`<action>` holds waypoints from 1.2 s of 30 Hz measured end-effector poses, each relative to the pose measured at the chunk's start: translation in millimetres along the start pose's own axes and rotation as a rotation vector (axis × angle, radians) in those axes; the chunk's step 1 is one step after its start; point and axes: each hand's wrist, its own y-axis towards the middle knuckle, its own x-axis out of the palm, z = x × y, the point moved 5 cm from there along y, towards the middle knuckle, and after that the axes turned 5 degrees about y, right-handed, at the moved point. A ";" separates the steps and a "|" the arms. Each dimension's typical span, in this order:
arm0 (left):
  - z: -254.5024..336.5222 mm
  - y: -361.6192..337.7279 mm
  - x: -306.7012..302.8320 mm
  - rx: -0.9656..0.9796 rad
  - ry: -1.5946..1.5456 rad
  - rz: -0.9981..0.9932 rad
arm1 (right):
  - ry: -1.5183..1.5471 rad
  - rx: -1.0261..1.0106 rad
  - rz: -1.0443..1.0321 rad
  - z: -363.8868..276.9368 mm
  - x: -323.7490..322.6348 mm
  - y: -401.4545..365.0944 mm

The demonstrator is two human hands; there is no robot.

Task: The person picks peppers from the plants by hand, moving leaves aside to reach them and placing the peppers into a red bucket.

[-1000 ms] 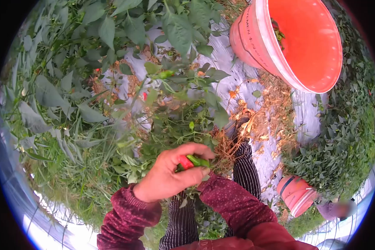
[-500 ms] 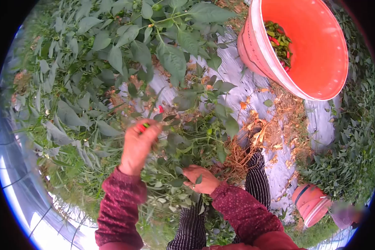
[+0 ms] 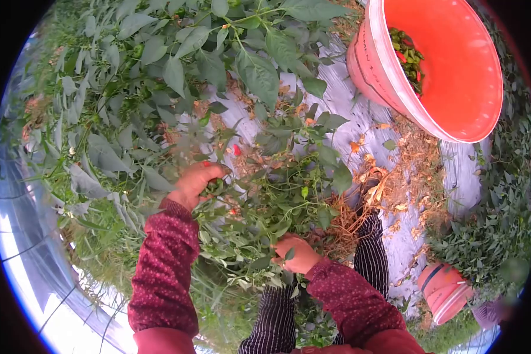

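The left hand (image 3: 194,180) is buried among the leaves of a pepper plant (image 3: 259,194), knuckles up and fingers curled under. A speck of red shows at its fingertips, but the leaves hide whether it grips a pepper, a stem or nothing. The right hand (image 3: 298,253) is lower and nearer the body, closed around a leafy sprig at the base of the same plant, with a leaf lying across its fingers. Both arms wear dark red speckled sleeves (image 3: 162,265), and the plant fills the space between the hands and spreads up and to the left.

A small red pepper (image 3: 236,150) hangs in the foliage just up and right of the left hand, apart from it. Under the plant lies a pale plastic sheet (image 3: 336,100), strewn with dry brown leaves and stalks on its right side. Striped trousers (image 3: 369,253) show beside the right forearm.

At the top right a big orange bucket (image 3: 454,94) stands tilted toward the camera, well apart from both hands, with green and red peppers (image 3: 410,56) heaped against its inner wall. Dark handwriting (image 3: 364,44) runs down its outer side, too blurred to read. A second bucket (image 3: 445,289), also orange with a dark band, sits at the lower right among greenery.
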 end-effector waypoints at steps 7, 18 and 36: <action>4.5 -40.7 38.6 0.745 0.506 0.319 | 0.848 -0.101 0.564 -11.4 -56.8 -3.5; 4.6 -58.2 104.5 0.840 0.771 0.110 | 0.756 -0.481 0.702 -4.2 -67.5 -9.4; 84.3 -127.1 140.1 0.974 1.087 0.330 | 0.404 -0.318 0.974 -10.1 -91.7 -24.4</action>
